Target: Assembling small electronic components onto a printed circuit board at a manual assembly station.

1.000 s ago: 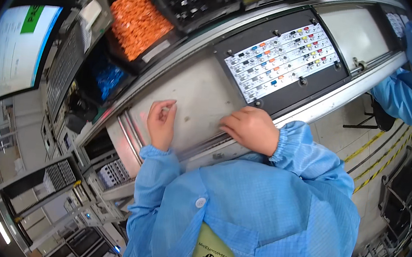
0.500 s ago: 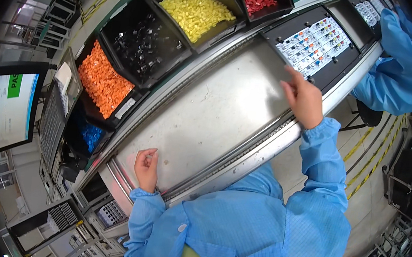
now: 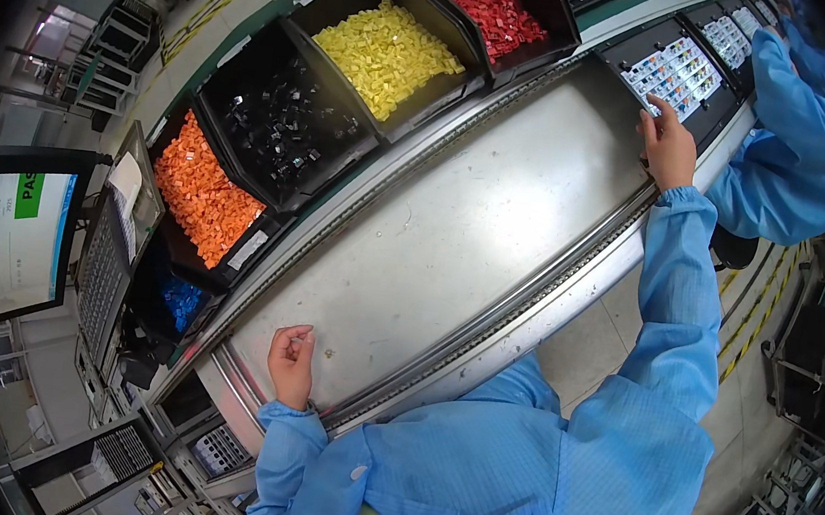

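My right hand (image 3: 667, 149) reaches to the far right, index finger stretched out and the others partly bent. Its fingertips are at the near corner of a black tray (image 3: 724, 111), holding nothing that I can see. In the tray lie rows of white parts (image 3: 673, 76) with small coloured pieces on them. My left hand (image 3: 291, 367) hovers at the near left end of the metal conveyor bed (image 3: 435, 230). Its fingers are loosely curled in, and nothing shows in them.
Along the far side stand black bins of orange (image 3: 200, 190), black (image 3: 290, 129), yellow (image 3: 388, 59), red (image 3: 488, 14) and blue pieces (image 3: 178, 303). A monitor (image 3: 13, 236) and a keyboard (image 3: 104, 270) are at left. A co-worker's blue sleeve (image 3: 795, 157) is at right.
The black tray has slid away along the conveyor toward the upper right, and my right hand has moved with it, the arm stretching out. My left hand has stayed nearly in place.
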The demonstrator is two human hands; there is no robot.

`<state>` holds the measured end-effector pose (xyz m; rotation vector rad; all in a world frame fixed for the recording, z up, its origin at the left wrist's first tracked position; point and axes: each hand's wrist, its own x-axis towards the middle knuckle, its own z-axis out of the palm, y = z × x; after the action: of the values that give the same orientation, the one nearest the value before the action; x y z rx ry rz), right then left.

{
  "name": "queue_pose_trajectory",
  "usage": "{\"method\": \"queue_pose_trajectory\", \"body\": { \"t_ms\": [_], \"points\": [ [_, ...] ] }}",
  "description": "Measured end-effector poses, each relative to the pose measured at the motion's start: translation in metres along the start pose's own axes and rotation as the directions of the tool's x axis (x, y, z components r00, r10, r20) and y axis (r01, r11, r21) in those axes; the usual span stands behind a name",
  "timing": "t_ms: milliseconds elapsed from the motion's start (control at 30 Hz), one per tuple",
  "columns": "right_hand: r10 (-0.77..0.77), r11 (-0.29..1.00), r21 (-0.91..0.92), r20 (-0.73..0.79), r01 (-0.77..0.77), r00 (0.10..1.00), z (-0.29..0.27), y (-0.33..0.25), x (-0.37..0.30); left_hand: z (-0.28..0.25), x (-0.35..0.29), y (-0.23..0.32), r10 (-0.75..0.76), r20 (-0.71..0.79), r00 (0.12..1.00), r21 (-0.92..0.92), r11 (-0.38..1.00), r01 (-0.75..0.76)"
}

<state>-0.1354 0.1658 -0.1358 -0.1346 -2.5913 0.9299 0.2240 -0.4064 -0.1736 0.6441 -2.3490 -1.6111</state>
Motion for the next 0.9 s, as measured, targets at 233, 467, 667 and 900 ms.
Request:
{"method": "queue_pose_trajectory", "body": {
  "t_ms": [233,467,667,900],
  "points": [
    [-0.095,0.952,-0.294,-0.035,0.081,0.995,0.035,0.028,0.009,-0.019,0.008,0.008,0.028,0.062,0.998,0.022,0.999,-0.029],
    [-0.35,0.886,-0.337,-0.036,0.318,0.936,0.064,-0.002,0.001,-0.039,-0.025,0.084,0.119,-0.046,0.992,0.105,0.988,-0.113],
    [-0.747,0.664,0.19,0.136,0.723,0.65,0.069,-0.156,-0.105,-0.038,-0.07,0.178,0.392,-0.126,0.911,0.403,0.86,-0.314],
    [-0.78,0.586,0.253,-0.081,0.77,0.62,0.038,-0.177,-0.102,-0.058,-0.159,0.18,0.439,-0.217,0.872,0.659,0.725,-0.201]
  ]
}}
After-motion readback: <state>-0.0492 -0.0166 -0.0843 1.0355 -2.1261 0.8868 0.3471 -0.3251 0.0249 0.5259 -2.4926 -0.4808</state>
